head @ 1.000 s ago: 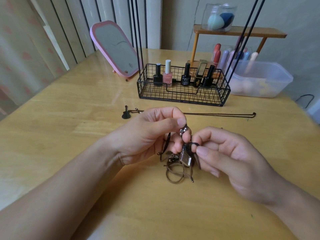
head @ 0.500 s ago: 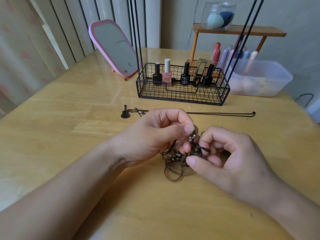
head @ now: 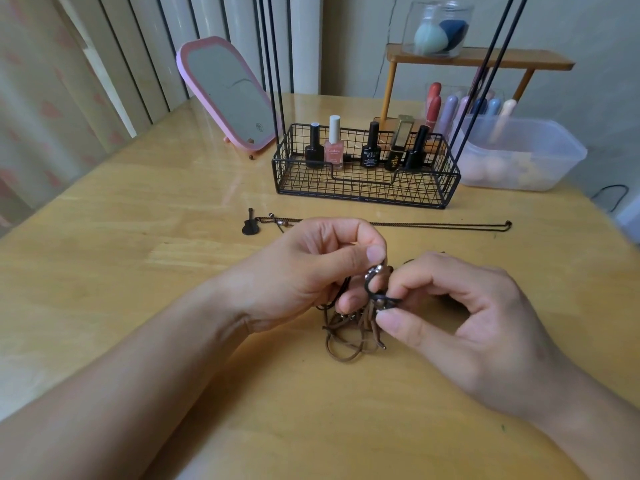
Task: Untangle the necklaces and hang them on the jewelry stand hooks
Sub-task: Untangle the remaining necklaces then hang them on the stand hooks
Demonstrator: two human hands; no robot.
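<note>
1. Left hand [head: 304, 271] is pinching a black cord [head: 369, 289] between thumb and curled fingers, probably to keep the knot lifted off the table [head: 104, 271]
2. Right hand [head: 460, 317] is curling in from 3 o'clock, thumb and forefinger nipping the same cord
3. Brown tangle [head: 346, 337] is dangling below both hands, touching the wood
4. One necklace [head: 433, 225] is lying straight at 12 o'clock, looking already freed, nothing hung yet
</note>
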